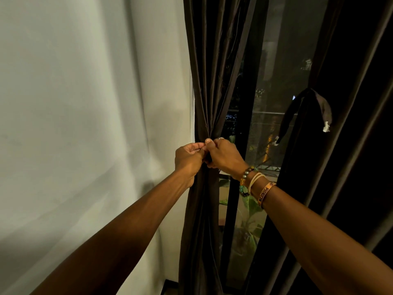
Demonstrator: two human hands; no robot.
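Dark brown fabric, the gathered curtain (pixel 209 81), hangs in tight vertical folds just beside the white wall (pixel 85 124) and is drawn to a narrow waist at mid-height. Both hands meet at this waist.

The left hand (pixel 188 158) lies on the wall side of the bundle. Its fingers are curled, and thumb and fingertips pinch the cloth at the front of the folds. The right hand (pixel 224 155) lies on the window side and touches the left hand. Its fingers are curled round the bundle and its thumb presses on top; a ring (pixel 221 138) shows on one finger.

The curtain thus sits between the two hands, clasped from both sides. Its upper part fans out above the hands, and its lower part falls straight down below the wrists. Whether a separate tie lies under the fingers cannot be told.

The right wrist carries a beaded bracelet (pixel 247 176), pale cords and an orange patterned wristband (pixel 265 192).

Right of the bundle stand a dark window frame (pixel 247 103) and the window glass (pixel 272 92), with green leaves (pixel 249 209) showing low behind the pane. Further right, well apart from the hands, hangs a second curtain (pixel 357 167). A dark tieback (pixel 306 109) is draped loosely over it, and one of its ends bears a small white tuft.
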